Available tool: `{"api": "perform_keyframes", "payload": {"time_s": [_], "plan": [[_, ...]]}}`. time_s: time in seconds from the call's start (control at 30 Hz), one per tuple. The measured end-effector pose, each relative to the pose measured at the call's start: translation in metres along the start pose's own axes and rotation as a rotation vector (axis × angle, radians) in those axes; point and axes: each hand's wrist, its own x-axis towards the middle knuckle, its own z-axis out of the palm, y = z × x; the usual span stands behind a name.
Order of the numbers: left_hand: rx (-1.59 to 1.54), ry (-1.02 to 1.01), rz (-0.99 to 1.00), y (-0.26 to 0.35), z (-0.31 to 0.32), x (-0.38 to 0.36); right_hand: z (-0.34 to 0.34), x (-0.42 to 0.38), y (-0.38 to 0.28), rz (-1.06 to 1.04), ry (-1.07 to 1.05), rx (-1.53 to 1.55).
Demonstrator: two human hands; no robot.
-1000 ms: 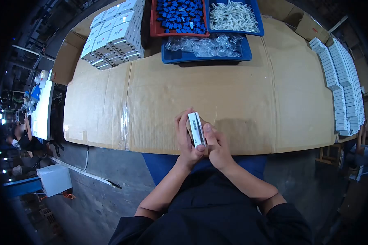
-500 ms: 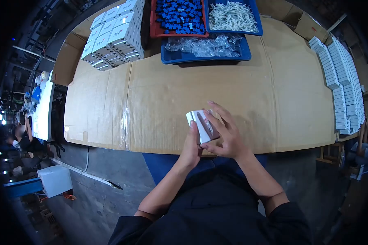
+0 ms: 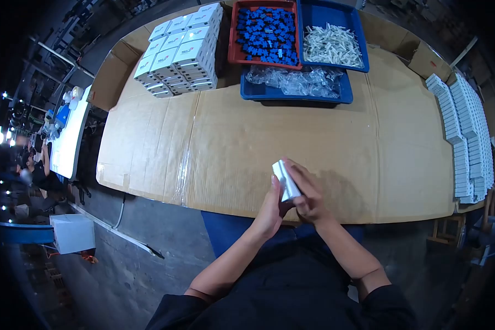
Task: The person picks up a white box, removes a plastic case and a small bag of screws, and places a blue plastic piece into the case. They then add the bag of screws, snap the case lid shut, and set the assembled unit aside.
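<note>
A small white box [image 3: 285,182] is held up between my two hands, tilted, above the front edge of the cardboard-covered table. My left hand [image 3: 268,213] grips its lower left side, with the thumb along the edge. Across the right face lies my right hand [image 3: 309,193], its fingers bent around the box and slightly blurred. That hand hides most of the right face; a narrow pale side faces up toward me.
White boxes [image 3: 182,52] are stacked at the back left. Beside them stand a red tray [image 3: 232,41] of blue parts, a blue tray [image 3: 363,41] of white pieces and a blue tray [image 3: 253,96] of clear plastic bags. White boxes [image 3: 467,132] line the right edge. A person [image 3: 41,170] sits far left.
The box has turned so a narrow side shows instead of its printed face. My right fingers have closed over it. The whole view has shifted, so the table's things appear lower and further right.
</note>
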Motion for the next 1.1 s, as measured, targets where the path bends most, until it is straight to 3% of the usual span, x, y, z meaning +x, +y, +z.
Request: {"api": "perform_keyframes", "payload": {"time_s": [0.1,0.23,0.27,0.37,0.5,0.57,0.67,1.1], "plan": [[0.614,-0.013,0.410,-0.022,-0.015,0.014,0.013,0.002,-0.008,0.317,0.182,0.372],[0.444,0.037,0.537,-0.015,-0.009,0.026,0.021,0.008,-0.028,0.694,0.179,0.620],[0.303,0.097,0.504,-0.015,-0.008,0.024,0.019,0.011,-0.030,0.661,0.167,0.705],[0.032,0.181,0.402,0.001,-0.007,0.022,0.006,0.008,-0.016,0.237,0.024,-0.069],[0.047,0.110,0.234,0.006,-0.020,0.018,0.006,0.003,-0.025,0.336,-0.039,0.093],[0.014,0.102,0.217,-0.001,-0.023,0.020,0.009,0.002,-0.023,0.250,-0.044,-0.016],[0.059,0.191,0.289,-0.005,-0.014,0.022,0.010,-0.001,-0.007,0.022,-0.081,-0.338],[0.123,0.345,0.327,-0.014,-0.009,0.021,0.022,-0.013,0.001,0.090,-0.101,-0.272]]}}
